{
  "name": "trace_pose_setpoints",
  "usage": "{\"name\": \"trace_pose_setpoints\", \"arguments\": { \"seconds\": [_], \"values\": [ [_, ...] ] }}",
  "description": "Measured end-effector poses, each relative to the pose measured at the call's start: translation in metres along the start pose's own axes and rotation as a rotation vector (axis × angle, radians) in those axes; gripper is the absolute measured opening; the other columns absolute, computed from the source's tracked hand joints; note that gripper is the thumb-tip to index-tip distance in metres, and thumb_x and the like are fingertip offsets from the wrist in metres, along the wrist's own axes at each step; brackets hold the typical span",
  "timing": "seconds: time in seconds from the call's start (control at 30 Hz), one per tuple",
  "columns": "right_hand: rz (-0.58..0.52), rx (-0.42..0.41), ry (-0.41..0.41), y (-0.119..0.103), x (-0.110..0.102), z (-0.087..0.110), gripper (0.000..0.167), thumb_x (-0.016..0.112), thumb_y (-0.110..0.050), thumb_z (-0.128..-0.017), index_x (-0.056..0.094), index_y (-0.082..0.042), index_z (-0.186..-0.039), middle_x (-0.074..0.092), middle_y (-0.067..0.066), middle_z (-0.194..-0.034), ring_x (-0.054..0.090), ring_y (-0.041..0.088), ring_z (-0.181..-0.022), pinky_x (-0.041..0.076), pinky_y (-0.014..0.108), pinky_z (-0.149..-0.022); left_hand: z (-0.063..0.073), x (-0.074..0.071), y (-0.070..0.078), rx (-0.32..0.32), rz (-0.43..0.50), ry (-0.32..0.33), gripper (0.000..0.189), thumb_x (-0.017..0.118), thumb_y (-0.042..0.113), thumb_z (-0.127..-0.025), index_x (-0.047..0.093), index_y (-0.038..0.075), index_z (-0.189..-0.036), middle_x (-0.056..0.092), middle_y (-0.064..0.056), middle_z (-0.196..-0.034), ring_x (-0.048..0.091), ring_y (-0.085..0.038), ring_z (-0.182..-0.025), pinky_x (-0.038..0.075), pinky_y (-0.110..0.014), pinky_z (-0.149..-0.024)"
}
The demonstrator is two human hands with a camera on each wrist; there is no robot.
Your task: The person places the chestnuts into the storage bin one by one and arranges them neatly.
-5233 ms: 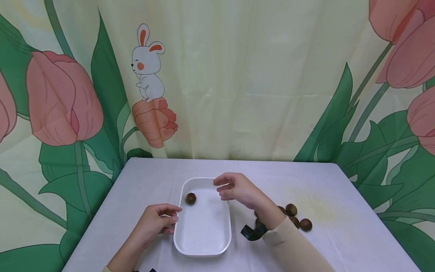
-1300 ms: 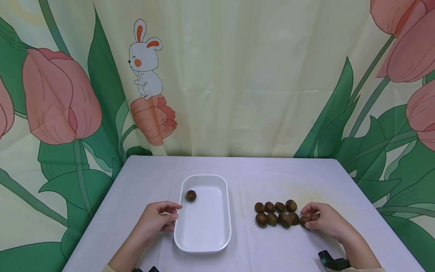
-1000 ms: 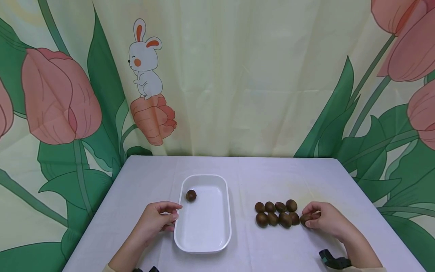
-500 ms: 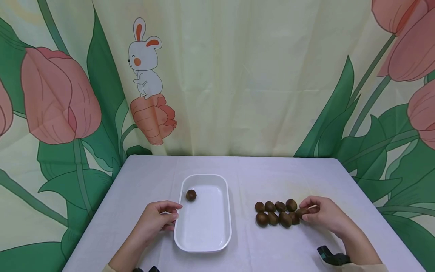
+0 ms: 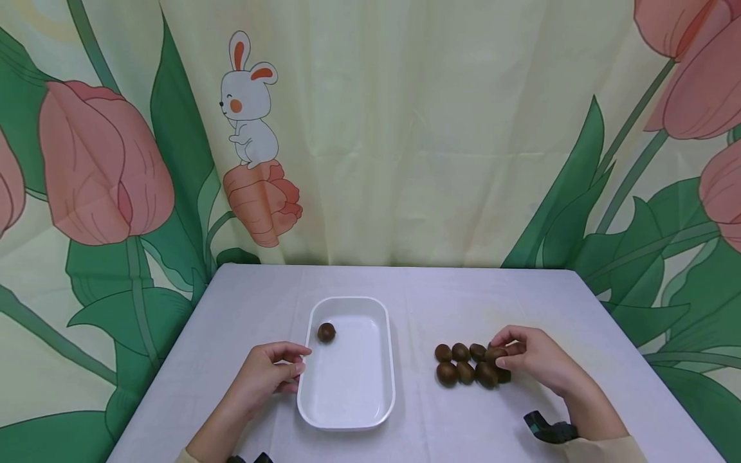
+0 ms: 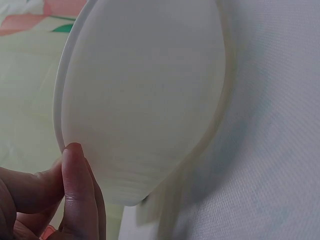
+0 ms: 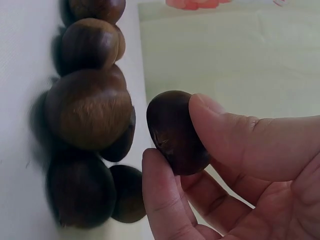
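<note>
My right hand pinches a brown chestnut between thumb and fingertips, raised off the cloth, as the right wrist view shows. In the head view it overlaps the right end of two short rows of chestnuts on the table. My left hand holds the left rim of a white rectangular tray, thumb and fingers at its edge. In the left wrist view the fingertip lies against the tray's wall. A single chestnut sits inside the tray, toward its far left corner.
A white cloth covers the table. Behind its far edge hangs a curtain printed with tulips and a rabbit on a carrot. A black wrist device sits below the right hand.
From above the tray, my right hand went to the chestnut at the front row's right end. It has since lifted that chestnut and moved left over the others. The left hand stays put.
</note>
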State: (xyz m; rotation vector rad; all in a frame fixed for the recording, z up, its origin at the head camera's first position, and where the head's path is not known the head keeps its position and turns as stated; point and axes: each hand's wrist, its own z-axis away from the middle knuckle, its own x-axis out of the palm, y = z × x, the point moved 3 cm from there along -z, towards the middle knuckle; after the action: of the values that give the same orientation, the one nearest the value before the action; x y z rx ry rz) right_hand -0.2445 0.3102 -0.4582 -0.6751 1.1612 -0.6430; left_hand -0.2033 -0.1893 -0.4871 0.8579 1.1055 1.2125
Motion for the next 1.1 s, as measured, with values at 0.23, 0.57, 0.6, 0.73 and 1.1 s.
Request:
{"name": "trace_pose_setpoints", "arguments": {
  "seconds": [0.23, 0.57, 0.6, 0.73, 1.1],
  "values": [
    [-0.036, -0.063, -0.016, -0.012, 0.011, -0.004, 0.028, 0.081, -0.002, -0.091, 0.068, -0.002, -0.115, 0.072, 0.013, -0.112, 0.063, 0.025, -0.095, 0.057, 0.031, -0.074, 0.000, 0.000, 0.001, -0.021, -0.002, 0.012, 0.028, 0.078, -0.006, -0.091, 0.081, 0.003, -0.117, 0.066, -0.007, -0.089, 0.065, -0.019, -0.064, 0.061, -0.028, -0.057],
    [-0.068, -0.107, -0.043, -0.026, 0.023, -0.013, 0.025, 0.081, -0.005, -0.092, 0.069, -0.004, -0.114, 0.071, 0.013, -0.114, 0.064, 0.025, -0.096, 0.056, 0.032, -0.076, 0.000, 0.001, 0.001, -0.035, -0.034, 0.045, 0.026, 0.080, -0.003, -0.091, 0.082, 0.006, -0.115, 0.067, -0.009, -0.090, 0.063, -0.019, -0.062, 0.060, -0.027, -0.056],
    [-0.073, -0.112, -0.047, -0.027, 0.023, -0.014, 0.025, 0.081, -0.005, -0.092, 0.068, -0.004, -0.114, 0.072, 0.013, -0.115, 0.064, 0.025, -0.096, 0.056, 0.033, -0.077, 0.000, 0.001, 0.001, -0.033, -0.037, 0.045, 0.026, 0.081, -0.003, -0.091, 0.082, 0.006, -0.115, 0.068, -0.009, -0.090, 0.063, -0.019, -0.062, 0.060, -0.027, -0.056],
    [-0.087, -0.118, -0.066, -0.034, 0.026, -0.017, 0.025, 0.080, -0.006, -0.093, 0.068, -0.005, -0.115, 0.074, 0.013, -0.113, 0.068, 0.025, -0.097, 0.057, 0.036, -0.081, -0.001, 0.002, 0.001, -0.025, -0.044, 0.052, 0.025, 0.081, -0.002, -0.091, 0.082, 0.006, -0.115, 0.069, -0.009, -0.092, 0.065, -0.020, -0.062, 0.061, -0.029, -0.056],
    [-0.078, -0.177, -0.088, -0.057, 0.038, -0.027, 0.020, 0.079, -0.006, -0.092, 0.070, -0.007, -0.110, 0.074, 0.011, -0.107, 0.069, 0.025, -0.095, 0.057, 0.038, -0.083, 0.001, 0.002, 0.002, -0.029, -0.030, 0.049, 0.026, 0.080, -0.004, -0.091, 0.082, 0.005, -0.116, 0.068, -0.009, -0.091, 0.064, -0.019, -0.064, 0.061, -0.027, -0.056]
  ]
}}
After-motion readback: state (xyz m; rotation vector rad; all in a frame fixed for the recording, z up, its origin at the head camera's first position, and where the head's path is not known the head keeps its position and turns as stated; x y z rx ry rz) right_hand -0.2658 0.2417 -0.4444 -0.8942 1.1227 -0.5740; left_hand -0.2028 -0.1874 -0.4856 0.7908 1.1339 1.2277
